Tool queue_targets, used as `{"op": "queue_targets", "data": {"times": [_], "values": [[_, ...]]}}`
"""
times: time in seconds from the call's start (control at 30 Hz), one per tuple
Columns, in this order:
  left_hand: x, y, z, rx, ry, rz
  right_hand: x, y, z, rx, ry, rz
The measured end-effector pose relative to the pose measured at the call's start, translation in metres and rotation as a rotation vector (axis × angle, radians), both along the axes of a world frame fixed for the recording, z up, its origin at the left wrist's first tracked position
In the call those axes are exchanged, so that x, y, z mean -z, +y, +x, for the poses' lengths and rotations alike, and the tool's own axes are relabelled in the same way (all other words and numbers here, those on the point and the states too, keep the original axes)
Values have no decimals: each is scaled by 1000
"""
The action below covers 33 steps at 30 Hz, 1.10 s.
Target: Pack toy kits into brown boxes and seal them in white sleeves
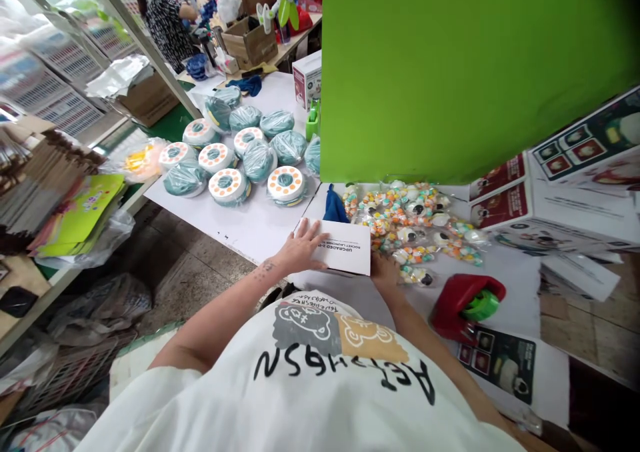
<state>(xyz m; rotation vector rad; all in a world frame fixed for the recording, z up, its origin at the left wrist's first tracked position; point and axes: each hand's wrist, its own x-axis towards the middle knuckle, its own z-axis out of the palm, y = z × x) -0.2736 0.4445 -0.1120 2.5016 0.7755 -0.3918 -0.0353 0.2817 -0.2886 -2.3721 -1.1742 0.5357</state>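
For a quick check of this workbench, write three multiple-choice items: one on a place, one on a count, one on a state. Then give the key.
1. Where is the left hand?
A) On the white box
B) On the red object
C) On the blue cloth

2. How many orange-dotted discs show on the table?
A) Three
B) Six
C) Twelve

3. How are those discs covered?
A) Bare
B) Painted green
C) Wrapped in clear plastic

1: A, the palm lies on the box top.
2: B, six dotted faces show.
3: C, plastic shines over each disc.
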Motion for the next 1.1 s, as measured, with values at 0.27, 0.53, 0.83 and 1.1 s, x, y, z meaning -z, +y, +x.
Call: {"op": "queue_targets", "data": {"times": [0.27, 0.53, 0.83, 1.1], "values": [[4, -1, 0, 8, 12, 11, -30, -2, -3, 42, 195, 142], [1, -6, -2, -3, 28, 14, -65, -6, 1, 227, 564, 350], [-3, -14, 0, -34, 40, 126, -118, 0, -22, -154, 210, 413], [-3, -12, 3, 56, 27, 168, -135, -14, -77, -653, -325, 337]]}}
